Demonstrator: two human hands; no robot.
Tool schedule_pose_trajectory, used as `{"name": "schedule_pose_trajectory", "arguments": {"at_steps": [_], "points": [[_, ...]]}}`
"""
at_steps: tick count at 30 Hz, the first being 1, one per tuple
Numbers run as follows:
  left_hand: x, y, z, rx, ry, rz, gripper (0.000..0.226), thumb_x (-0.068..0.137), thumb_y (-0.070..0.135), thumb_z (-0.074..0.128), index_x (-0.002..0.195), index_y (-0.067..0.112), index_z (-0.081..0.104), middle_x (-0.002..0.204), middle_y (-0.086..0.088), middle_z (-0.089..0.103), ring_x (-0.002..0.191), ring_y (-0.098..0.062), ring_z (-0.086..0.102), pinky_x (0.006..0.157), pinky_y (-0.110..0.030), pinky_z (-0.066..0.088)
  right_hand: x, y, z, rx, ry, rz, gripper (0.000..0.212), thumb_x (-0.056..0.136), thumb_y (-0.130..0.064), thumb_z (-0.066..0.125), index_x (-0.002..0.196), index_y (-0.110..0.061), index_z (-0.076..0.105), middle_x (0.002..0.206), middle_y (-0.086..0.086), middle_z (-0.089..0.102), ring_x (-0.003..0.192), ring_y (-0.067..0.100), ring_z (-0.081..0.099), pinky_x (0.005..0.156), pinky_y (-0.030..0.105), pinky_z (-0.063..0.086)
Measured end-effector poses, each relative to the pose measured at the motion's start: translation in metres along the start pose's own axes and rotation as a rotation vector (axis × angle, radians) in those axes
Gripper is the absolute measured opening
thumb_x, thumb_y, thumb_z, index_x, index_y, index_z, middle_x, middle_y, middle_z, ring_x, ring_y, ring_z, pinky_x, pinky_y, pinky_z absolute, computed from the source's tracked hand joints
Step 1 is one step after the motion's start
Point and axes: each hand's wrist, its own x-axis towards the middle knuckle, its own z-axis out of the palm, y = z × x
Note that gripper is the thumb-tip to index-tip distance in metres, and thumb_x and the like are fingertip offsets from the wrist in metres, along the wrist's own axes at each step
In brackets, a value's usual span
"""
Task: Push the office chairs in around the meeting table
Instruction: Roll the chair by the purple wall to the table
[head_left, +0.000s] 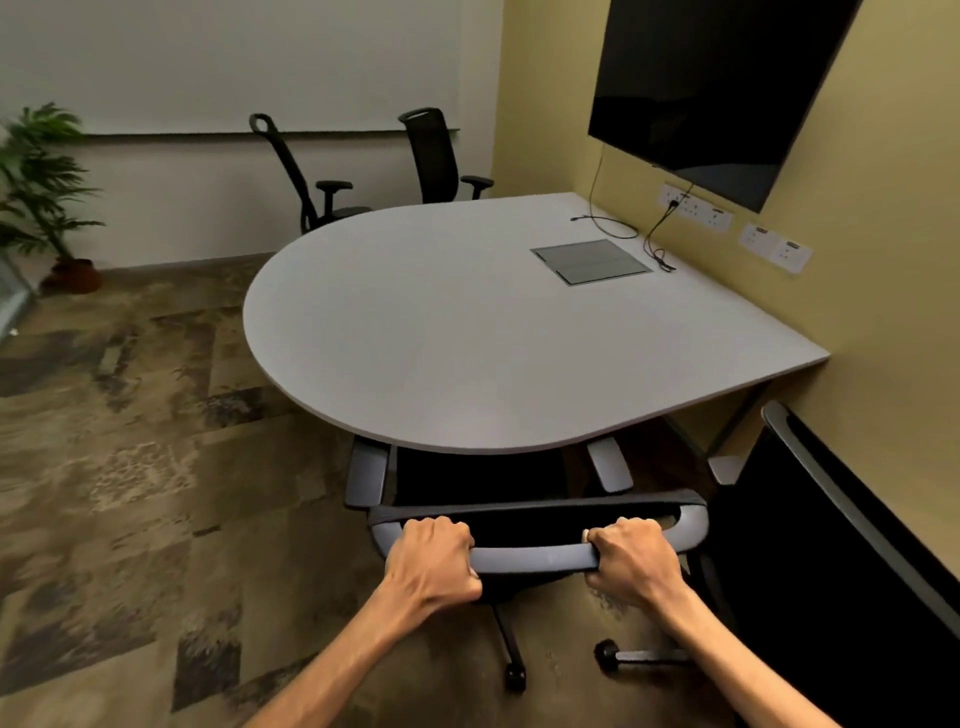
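Both hands, left hand (434, 558) and right hand (631, 561), clench the near chair's backrest rail (535, 556), its seat partly under the meeting table (467, 332). Two far chairs (311, 176) (436, 156) and one right-side chair (831, 545) remain out, I judge.

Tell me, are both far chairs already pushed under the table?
No, the two far chairs stand back from the table, near the wall.

Tabletop (467, 332) showing smooth matt grey laminate, chair (535, 556) top rail looking like matt grey plastic over black mesh cloth, floor (130, 467) appearing as rough mottled brown carpet, screen (711, 88) reflecting glossy black, wall (883, 208) showing matt yellow paint.
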Motion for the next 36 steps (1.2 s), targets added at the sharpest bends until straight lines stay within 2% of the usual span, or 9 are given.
{"name": "schedule_pose_trajectory", "arguments": {"at_steps": [7, 15, 20, 22, 25, 27, 30, 33, 36], "points": [[0.017, -0.002, 0.008, 0.057, -0.006, -0.051, 0.049, 0.053, 0.037, 0.044, 0.088, 0.017, 0.072, 0.081, -0.007, 0.067, 0.077, -0.029, 0.062, 0.065, -0.031, 0.034, 0.015, 0.010, 0.007, -0.003, 0.051, -0.110, 0.026, 0.036, -0.043, 0.071, 0.048, -0.024, 0.058, 0.040, -0.002, 0.053, 0.034, 0.017, 0.050, 0.034, 0.026, 0.036], [0.032, 0.009, 0.014, 0.076, 0.000, -0.100, 0.051, 0.051, 0.038, 0.042, 0.088, 0.019, 0.072, 0.077, -0.005, 0.066, 0.074, -0.028, 0.061, 0.062, -0.030, 0.032, 0.028, 0.029, 0.012, -0.005, 0.079, -0.140, 0.031, 0.029, -0.044, 0.073, 0.044, -0.024, 0.056, 0.038, -0.002, 0.050, 0.031, 0.015, 0.047, 0.033, 0.025, 0.031], [0.049, 0.005, 0.011, 0.056, 0.013, -0.126, 0.054, 0.053, 0.037, 0.043, 0.095, 0.020, 0.073, 0.085, -0.006, 0.069, 0.080, -0.029, 0.063, 0.068, -0.031, 0.037, 0.049, 0.034, 0.014, 0.009, 0.085, -0.141, 0.022, 0.039, -0.042, 0.068, 0.050, -0.025, 0.059, 0.042, -0.001, 0.054, 0.035, 0.018, 0.051, 0.036, 0.026, 0.037], [0.056, 0.004, 0.014, 0.064, 0.020, -0.121, 0.052, 0.052, 0.037, 0.044, 0.091, 0.019, 0.073, 0.081, -0.006, 0.068, 0.078, -0.028, 0.063, 0.066, -0.031, 0.037, 0.058, 0.037, 0.016, -0.038, 0.089, -0.142, 0.020, 0.041, -0.042, 0.063, 0.049, -0.025, 0.059, 0.042, -0.001, 0.054, 0.035, 0.018, 0.051, 0.036, 0.027, 0.038], [0.072, 0.005, 0.012, 0.064, 0.008, -0.132, 0.047, 0.051, 0.036, 0.043, 0.083, 0.016, 0.071, 0.075, -0.005, 0.067, 0.074, -0.027, 0.062, 0.062, -0.030, 0.032, 0.080, 0.047, 0.017, -0.006, 0.041, -0.176, 0.027, 0.058, -0.042, 0.051, 0.069, -0.022, 0.065, 0.063, 0.002, 0.065, 0.058, 0.025, 0.061, 0.053, 0.030, 0.039], [0.083, -0.002, 0.010, 0.068, 0.019, -0.136, 0.046, 0.051, 0.035, 0.043, 0.082, 0.016, 0.071, 0.074, -0.005, 0.067, 0.072, -0.027, 0.062, 0.062, -0.030, 0.032, 0.095, 0.048, 0.017, 0.024, 0.011, -0.172, 0.030, 0.066, -0.043, 0.047, 0.077, -0.021, 0.065, 0.072, 0.002, 0.067, 0.067, 0.024, 0.062, 0.059, 0.030, 0.036], [0.099, -0.013, 0.006, 0.051, 0.021, -0.144, 0.044, 0.051, 0.034, 0.045, 0.080, 0.015, 0.071, 0.070, -0.005, 0.067, 0.067, -0.028, 0.060, 0.061, -0.031, 0.036, 0.112, 0.047, 0.016, 0.039, -0.004, -0.171, 0.027, 0.067, -0.042, 0.048, 0.074, -0.021, 0.063, 0.070, 0.000, 0.065, 0.062, 0.022, 0.057, 0.057, 0.029, 0.034], [0.112, -0.016, -0.001, 0.049, 0.008, -0.141, 0.039, 0.048, 0.033, 0.044, 0.072, 0.013, 0.069, 0.062, -0.004, 0.063, 0.056, -0.025, 0.052, 0.057, -0.029, 0.033, 0.124, 0.052, 0.019, 0.043, -0.008, -0.159, 0.025, 0.066, -0.041, 0.048, 0.071, -0.021, 0.061, 0.065, -0.001, 0.062, 0.055, 0.019, 0.045, 0.055, 0.029, 0.031], [0.124, -0.017, -0.002, 0.068, -0.001, -0.140, 0.037, 0.048, 0.033, 0.045, 0.070, 0.012, 0.067, 0.060, -0.004, 0.062, 0.055, -0.025, 0.053, 0.056, -0.028, 0.032, 0.138, 0.058, 0.018, 0.030, -0.018, -0.156, 0.021, 0.067, -0.043, 0.050, 0.070, -0.024, 0.058, 0.063, -0.003, 0.060, 0.054, 0.016, 0.043, 0.054, 0.028, 0.030]]}}
